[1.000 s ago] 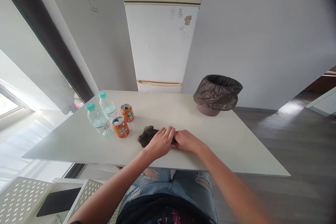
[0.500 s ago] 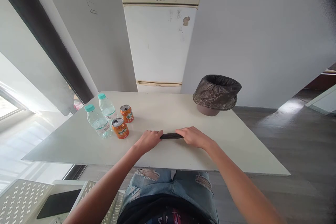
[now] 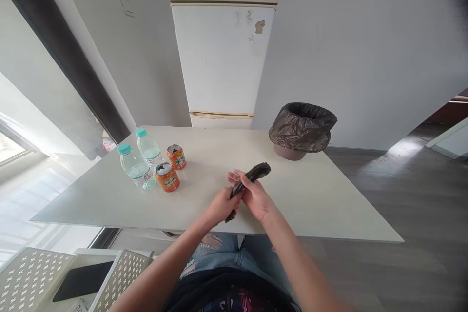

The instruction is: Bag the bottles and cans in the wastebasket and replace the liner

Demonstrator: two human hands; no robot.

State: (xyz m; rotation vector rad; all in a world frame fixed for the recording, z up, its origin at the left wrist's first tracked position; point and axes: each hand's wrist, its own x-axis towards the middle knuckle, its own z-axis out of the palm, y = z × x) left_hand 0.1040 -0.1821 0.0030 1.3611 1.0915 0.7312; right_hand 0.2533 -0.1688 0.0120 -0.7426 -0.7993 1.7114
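A black plastic bag (image 3: 259, 171), gathered into a narrow strip, is held slantwise over the near middle of the table. My left hand (image 3: 221, 206) is wrapped round its lower part, and a short end sticks out below. Against the middle of the strip, my right hand (image 3: 257, 201) has its thumb on top and its fingers behind, the fingertips partly stretched out on the far side. The upper end rises free past the right thumb.
On the white table (image 3: 204, 144) at left stand two clear bottles (image 3: 138, 171) with green caps and two orange cans (image 3: 167, 179). A bin (image 3: 289, 152) lined with a dark bag (image 3: 302, 129) is at the back right. Behind stands a fridge (image 3: 223, 58).
The bag, earlier stretched level between both hands, is now tilted up to the right. My hands have come together, the right one moving left and turning its palm inward.
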